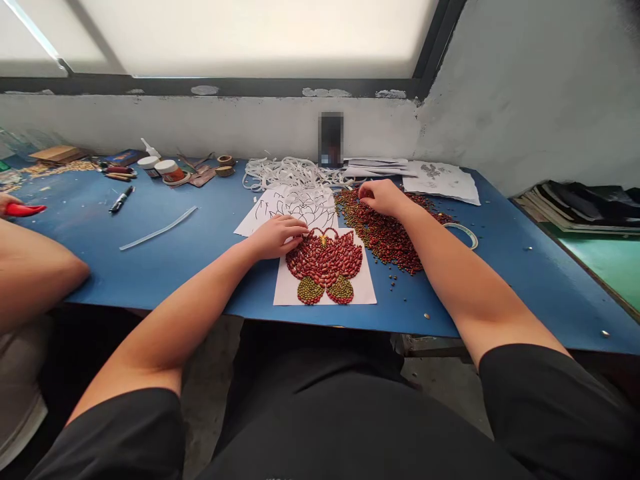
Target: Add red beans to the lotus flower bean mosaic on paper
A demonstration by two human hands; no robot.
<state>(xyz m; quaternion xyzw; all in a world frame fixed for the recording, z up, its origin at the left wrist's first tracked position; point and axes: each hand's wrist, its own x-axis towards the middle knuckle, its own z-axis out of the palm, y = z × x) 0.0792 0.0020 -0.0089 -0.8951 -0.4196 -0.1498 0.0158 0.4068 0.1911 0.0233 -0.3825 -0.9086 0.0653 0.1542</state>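
A butterfly made of red beans (325, 257), with green beans in its lower wings, lies on a white sheet of paper (285, 293) before me. My left hand (280, 235) rests at its upper left wing, fingers stretched out over the edge of the beans. Over the heap of mixed red and green beans (385, 237), my right hand (383, 198) is bent down with its fingers curled together. Whatever is between those fingertips is hidden. Behind the butterfly lies a paper with a black line drawing of petals (300, 210), partly behind my left hand.
Tangled white paper strips (295, 173) and stacked papers (440, 183) lie at the back near a blurred dark upright object (331, 139). A tape roll (463, 235) is by my right forearm. Left are jars (170, 171), a marker (122, 199), a clear strip (159, 229) and another person's arm (35, 273).
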